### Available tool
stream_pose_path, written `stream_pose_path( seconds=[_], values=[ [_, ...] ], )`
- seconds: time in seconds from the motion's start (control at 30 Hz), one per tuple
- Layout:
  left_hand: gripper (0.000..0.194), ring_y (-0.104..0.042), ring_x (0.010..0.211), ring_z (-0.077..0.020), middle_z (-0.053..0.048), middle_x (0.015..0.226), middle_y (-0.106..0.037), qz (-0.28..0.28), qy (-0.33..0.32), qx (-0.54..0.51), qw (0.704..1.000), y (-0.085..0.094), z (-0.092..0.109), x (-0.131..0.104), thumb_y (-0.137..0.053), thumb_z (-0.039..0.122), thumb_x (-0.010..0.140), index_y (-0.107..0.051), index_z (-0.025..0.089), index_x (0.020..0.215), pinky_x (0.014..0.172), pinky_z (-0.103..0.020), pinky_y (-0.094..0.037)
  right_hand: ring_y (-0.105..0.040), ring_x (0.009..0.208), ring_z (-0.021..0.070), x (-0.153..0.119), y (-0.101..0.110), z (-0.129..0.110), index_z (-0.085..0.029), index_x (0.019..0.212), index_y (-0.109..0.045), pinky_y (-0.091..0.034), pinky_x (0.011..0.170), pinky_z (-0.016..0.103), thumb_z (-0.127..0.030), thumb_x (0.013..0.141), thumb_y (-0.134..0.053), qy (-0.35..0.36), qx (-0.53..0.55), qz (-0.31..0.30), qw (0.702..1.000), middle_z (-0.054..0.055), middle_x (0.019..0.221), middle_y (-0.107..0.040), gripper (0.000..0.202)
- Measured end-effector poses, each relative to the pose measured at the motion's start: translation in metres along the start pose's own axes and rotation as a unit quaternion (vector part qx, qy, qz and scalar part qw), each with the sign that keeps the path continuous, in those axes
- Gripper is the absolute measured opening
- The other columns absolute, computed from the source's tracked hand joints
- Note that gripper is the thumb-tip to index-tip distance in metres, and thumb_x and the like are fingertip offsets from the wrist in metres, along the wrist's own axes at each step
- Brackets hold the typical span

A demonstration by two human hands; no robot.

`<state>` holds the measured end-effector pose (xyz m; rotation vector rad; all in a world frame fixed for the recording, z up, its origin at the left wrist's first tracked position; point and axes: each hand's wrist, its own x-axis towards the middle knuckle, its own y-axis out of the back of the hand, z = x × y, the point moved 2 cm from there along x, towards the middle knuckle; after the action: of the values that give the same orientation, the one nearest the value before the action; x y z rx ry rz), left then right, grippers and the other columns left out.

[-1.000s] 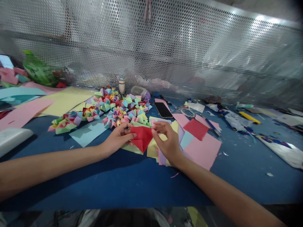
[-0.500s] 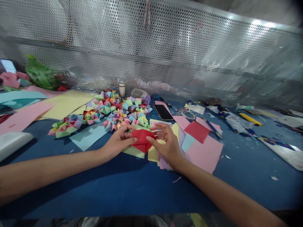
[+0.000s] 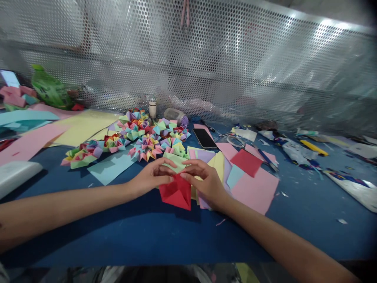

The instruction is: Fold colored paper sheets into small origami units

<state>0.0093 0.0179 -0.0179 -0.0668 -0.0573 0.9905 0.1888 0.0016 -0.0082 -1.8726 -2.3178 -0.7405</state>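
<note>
A creased piece of red paper hangs between my two hands, its lower part opened out toward me. My left hand pinches its upper left edge between thumb and fingers. On the upper right edge, my right hand has its thumb and fingers closed, close to the left fingertips. Behind the hands lies a pale green sheet. Yellow and purple sheets are partly covered by my right hand. Folded multicoloured paper pieces are heaped just beyond my left hand.
A black phone lies past my right hand. Pink sheets and a red square are to its right. A light blue sheet and a white box are at left. A perforated metal panel stands behind the blue table.
The red paper has turned and opened downward, now hanging lower. Both hands have closed in along its top edge, their fingertips nearer each other. The view has shifted slightly.
</note>
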Motion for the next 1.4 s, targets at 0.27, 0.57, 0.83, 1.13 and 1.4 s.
stream_pose_path(
  seconds=[0.27, 0.57, 0.83, 1.13, 1.4],
  values=[
    [0.025, -0.064, 0.067, -0.0123, -0.002, 0.075, -0.069, -0.017, -0.002, 0.019, 1.0, -0.001, -0.004, 0.004, -0.071, 0.018, 0.069, -0.053, 0.016, 0.087, 0.065, -0.022, -0.046, -0.067, 0.077, 0.0161, -0.003, -0.004, -0.008, -0.022, 0.099, -0.06, -0.054, 0.073, 0.03, -0.024, 0.077, -0.065, 0.042, -0.058, -0.02, 0.997, 0.003, 0.083, -0.069, 0.023],
    [0.021, -0.061, 0.068, -0.0133, 0.0, 0.07, -0.066, 0.032, -0.036, 0.043, 0.998, -0.002, 0.005, 0.002, -0.07, 0.028, 0.071, -0.057, 0.015, 0.082, 0.062, -0.021, -0.044, -0.065, 0.077, 0.016, -0.003, -0.002, -0.003, -0.02, 0.102, -0.059, -0.053, 0.068, 0.028, -0.025, 0.076, -0.063, 0.0, -0.049, -0.002, 0.999, 0.004, 0.081, -0.066, 0.027],
    [0.019, -0.044, 0.045, -0.0058, 0.005, 0.059, -0.057, 0.038, -0.023, 0.052, 0.998, -0.002, 0.004, 0.0, -0.068, 0.031, 0.073, -0.057, 0.016, 0.079, 0.042, -0.016, -0.028, -0.066, 0.079, 0.0166, 0.0, -0.001, 0.002, -0.02, 0.086, -0.064, -0.053, 0.073, 0.029, -0.023, 0.079, -0.059, 0.008, -0.046, 0.015, 0.999, 0.004, 0.082, -0.068, 0.01],
    [0.022, -0.048, 0.047, -0.0063, 0.004, 0.059, -0.057, 0.056, 0.034, 0.008, 0.998, -0.004, 0.007, -0.001, -0.067, 0.038, 0.072, -0.062, 0.016, 0.074, 0.043, -0.015, -0.035, -0.065, 0.072, 0.016, -0.002, -0.002, -0.005, -0.019, 0.08, -0.067, -0.053, 0.066, 0.027, -0.023, 0.079, -0.058, 0.041, -0.065, 0.003, 0.997, 0.003, 0.076, -0.068, 0.009],
    [0.021, -0.047, 0.044, -0.0062, 0.003, 0.056, -0.061, 0.045, 0.026, 0.038, 0.998, -0.002, 0.001, 0.001, -0.067, 0.036, 0.073, -0.068, 0.015, 0.074, 0.041, -0.015, -0.033, -0.066, 0.075, 0.0157, -0.002, -0.003, -0.006, -0.019, 0.083, -0.066, -0.054, 0.07, 0.027, -0.021, 0.079, -0.058, 0.032, -0.055, 0.012, 0.998, 0.003, 0.078, -0.067, 0.009]
  ],
)
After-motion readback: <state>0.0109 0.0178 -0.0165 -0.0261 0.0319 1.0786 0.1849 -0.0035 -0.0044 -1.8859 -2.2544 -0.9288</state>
